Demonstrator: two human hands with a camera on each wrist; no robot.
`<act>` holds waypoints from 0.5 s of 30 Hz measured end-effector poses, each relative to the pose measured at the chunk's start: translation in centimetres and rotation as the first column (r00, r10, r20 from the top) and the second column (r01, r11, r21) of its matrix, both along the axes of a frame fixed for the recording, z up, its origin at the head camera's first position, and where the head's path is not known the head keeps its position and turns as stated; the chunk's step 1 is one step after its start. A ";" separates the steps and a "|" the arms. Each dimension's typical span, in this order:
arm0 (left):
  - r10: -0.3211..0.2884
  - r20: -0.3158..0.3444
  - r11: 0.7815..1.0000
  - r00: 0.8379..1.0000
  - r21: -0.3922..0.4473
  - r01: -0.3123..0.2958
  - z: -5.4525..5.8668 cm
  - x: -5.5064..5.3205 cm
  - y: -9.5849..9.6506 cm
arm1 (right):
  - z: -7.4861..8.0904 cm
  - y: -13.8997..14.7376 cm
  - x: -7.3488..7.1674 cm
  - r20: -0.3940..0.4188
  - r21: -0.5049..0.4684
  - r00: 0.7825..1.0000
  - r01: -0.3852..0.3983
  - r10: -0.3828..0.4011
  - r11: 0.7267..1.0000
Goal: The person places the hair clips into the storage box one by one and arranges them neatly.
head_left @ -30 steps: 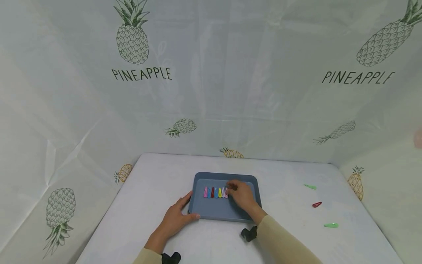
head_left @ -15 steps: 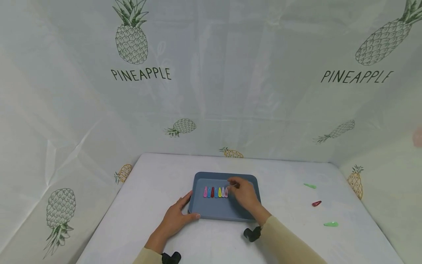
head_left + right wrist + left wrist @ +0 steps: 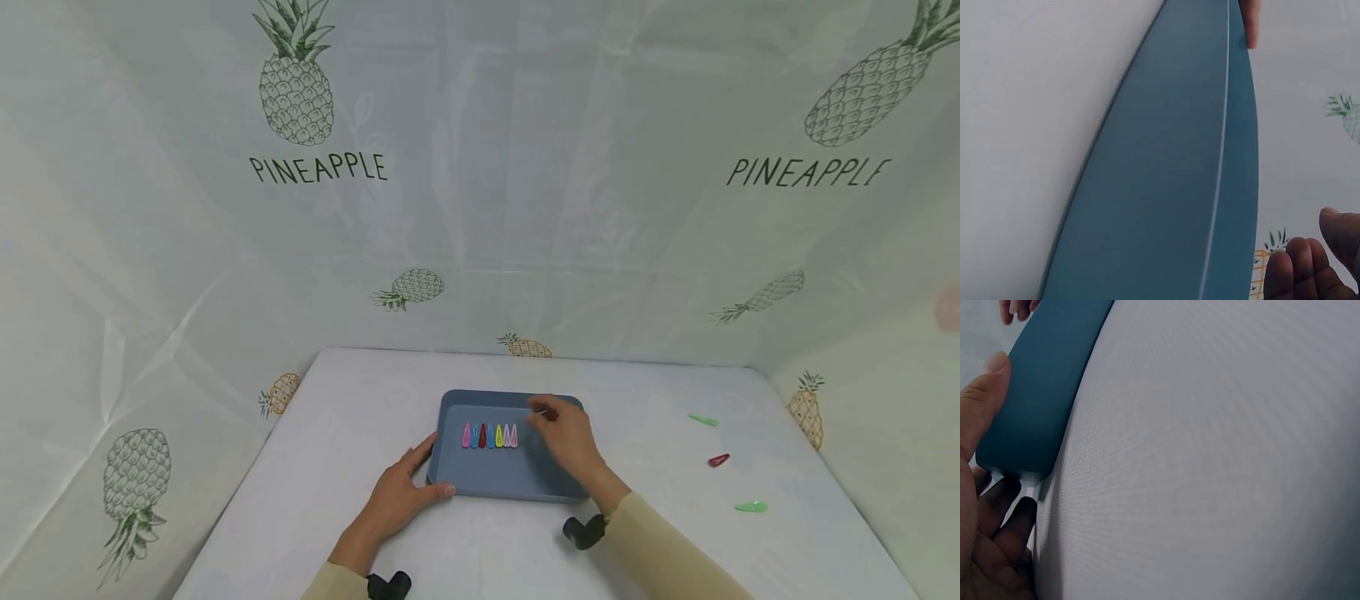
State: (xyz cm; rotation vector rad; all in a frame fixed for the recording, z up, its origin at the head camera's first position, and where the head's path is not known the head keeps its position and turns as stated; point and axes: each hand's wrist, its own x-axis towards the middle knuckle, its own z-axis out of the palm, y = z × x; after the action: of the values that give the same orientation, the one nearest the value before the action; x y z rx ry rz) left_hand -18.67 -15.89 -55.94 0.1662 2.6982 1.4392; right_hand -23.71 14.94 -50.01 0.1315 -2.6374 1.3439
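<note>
Seven clips (image 3: 491,437) lie in a row in the tray (image 3: 480,477).
The left hand (image 3: 399,497), spread, touches the tray's near left corner. The right hand (image 3: 570,442) is over its right side, fingers loosely bent, thumb apart.

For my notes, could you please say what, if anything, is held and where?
Left hand: the tray, by its near-left corner. Right hand: nothing visible.
</note>
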 end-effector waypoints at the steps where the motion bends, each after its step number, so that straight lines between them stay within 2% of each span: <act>1: 0.000 -0.001 1.000 1.000 -0.002 0.000 0.0 0.0 0.0 | 0.1 0.1 0.0 -0.002 -0.001 1.000 0.006 -0.006 1.000; 15: 0.003 -0.004 1.000 1.000 -0.013 -0.003 -0.1 -0.1 0.0 | 1.2 2.7 0.6 -0.032 -0.046 0.999 0.038 -0.040 0.998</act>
State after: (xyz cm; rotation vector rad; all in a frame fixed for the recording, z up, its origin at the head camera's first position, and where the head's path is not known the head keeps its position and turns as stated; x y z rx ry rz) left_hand -18.73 -15.89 -56.02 0.1646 2.7111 1.4234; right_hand -23.08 17.60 -48.81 0.0951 -2.5668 1.3757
